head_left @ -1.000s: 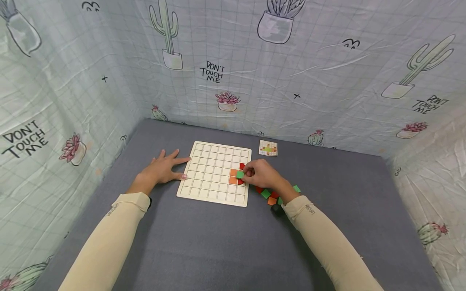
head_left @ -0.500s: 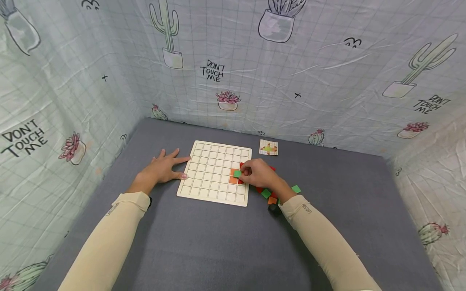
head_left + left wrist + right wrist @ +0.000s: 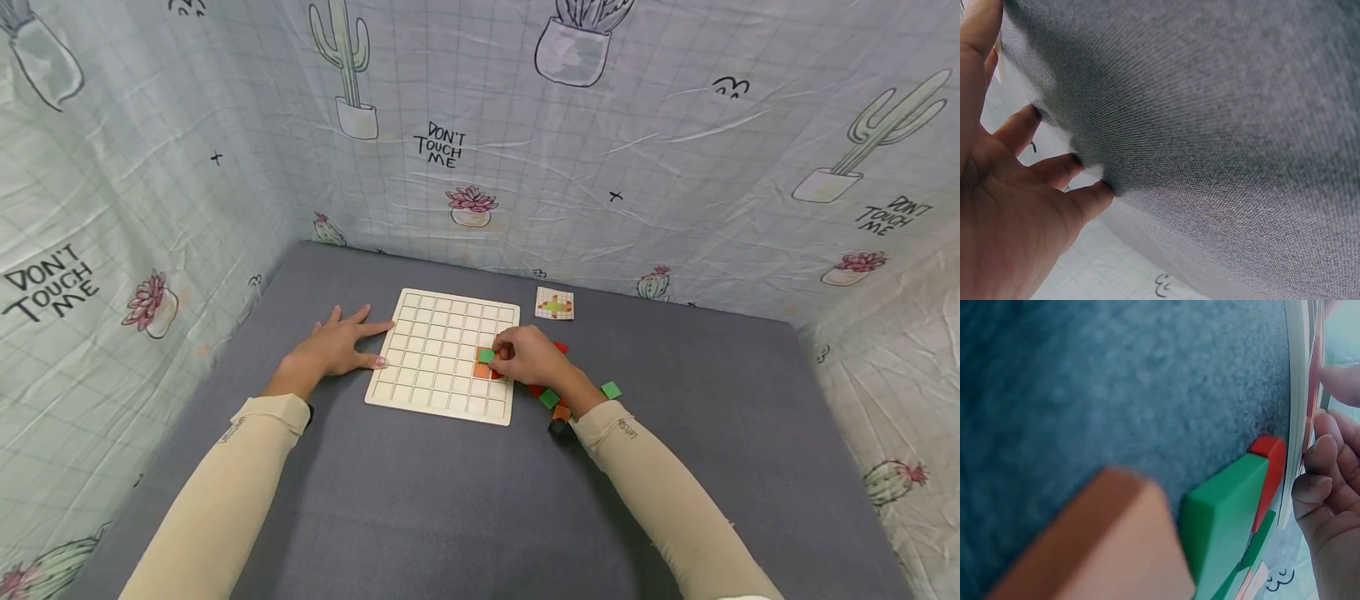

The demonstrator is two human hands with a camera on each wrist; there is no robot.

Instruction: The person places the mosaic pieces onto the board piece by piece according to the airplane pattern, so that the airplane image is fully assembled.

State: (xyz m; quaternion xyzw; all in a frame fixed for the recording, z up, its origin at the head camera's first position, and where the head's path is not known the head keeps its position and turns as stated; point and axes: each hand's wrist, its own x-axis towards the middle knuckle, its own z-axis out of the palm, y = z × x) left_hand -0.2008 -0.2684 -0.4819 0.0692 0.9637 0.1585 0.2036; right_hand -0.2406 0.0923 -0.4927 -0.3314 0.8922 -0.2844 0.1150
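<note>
A square, pale wooden grid board (image 3: 427, 354) lies on the grey table. My left hand (image 3: 330, 346) rests flat with fingers spread, its index finger and thumb touching the board's left edge. Over the right side of the board, my right hand (image 3: 531, 357) pinches a small green square tile (image 3: 486, 356) between thumb and fingertips. Just below that tile is an orange tile (image 3: 481, 371) on the board, with part of a red tile (image 3: 496, 375) beside it. The hand hides some of the squares there. The left wrist view shows the left fingers (image 3: 1091, 200) pressing on the cloth.
Right of the board lie loose tiles, among them a green one (image 3: 550, 399), an orange one (image 3: 561, 412) and a red one (image 3: 561, 347). A single green tile (image 3: 611, 390) sits farther right. A small pattern card (image 3: 555, 304) lies behind, near the printed cloth wall (image 3: 585, 242).
My right hand has moved slightly left with the green tile, which now covers part of the upper orange square. The left hand has stayed in place.
</note>
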